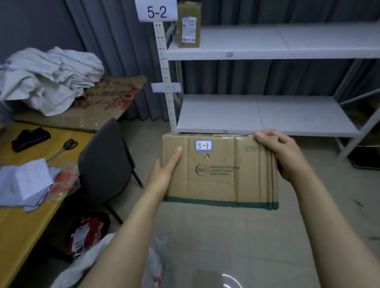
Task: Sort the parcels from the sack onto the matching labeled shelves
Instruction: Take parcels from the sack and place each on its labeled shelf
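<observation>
1. Shelf rack [268,45] fills the view from 12 to 3 o'clock. Its post carries a paper sign reading 5-2 [157,9] beside the upper board, where one small box [188,25] stands upright. A fainter sign [166,87] lower on the post I cannot read.
2. Cardboard parcel [220,176] sits at frame centre, held in the air below the lower board, long axis running 9 to 3 o'clock. Its tag [204,146] reads 5-1.
3. No 5-1 sign in view; I judge the matching shelf lies above the 5-2 level, out of frame at 12 o'clock.
4. Left hand [163,172] grips the parcel's 9 o'clock edge, thumb on top. Right hand [280,153] clamps the 3 o'clock edge, fingers curled over. Both arms extended, equally near.
</observation>
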